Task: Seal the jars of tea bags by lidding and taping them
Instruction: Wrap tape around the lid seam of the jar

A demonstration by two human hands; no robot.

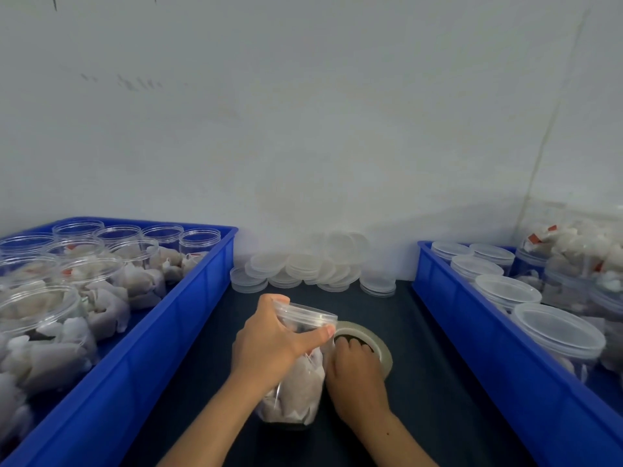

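**A:** Notes on the grip. Your left hand [269, 342] is wrapped round the upper part of the lidded jar of tea bags [296, 369], fingers curled over the clear lid [305, 315], thumb lying flat along the seam under the lid rim. The jar stands on the dark mat [438, 382], tipped a little away from you, directly under that palm.

**B:** And the right?

**A:** Your right hand [357, 372] sits just beside the jar wall, fingertips hooked into the core of the tape roll [371, 342], which lies flat on the mat just beyond your knuckles. Whether a free tape end is already pinched, I cannot tell; the fingers hide it.

**B:** How will the jar behave?

**A:** Judging by the look: thin clear plastic, light, filled with soft paper bags. Walls probably flex if you squeeze, and the surface is likely slick. Hold high, at the lid and shoulder, where it looks stiffest. Keep the thumb beside the seam, not across it, so the tape has a bare path.

**B:** Risk?

**A:** A light jar may swivel or tip when the tape tugs. Press down through the lid. The blue crate of open jars [188, 308] sits outboard of your left wrist, the spare lids [303, 267] beyond your fingertips.
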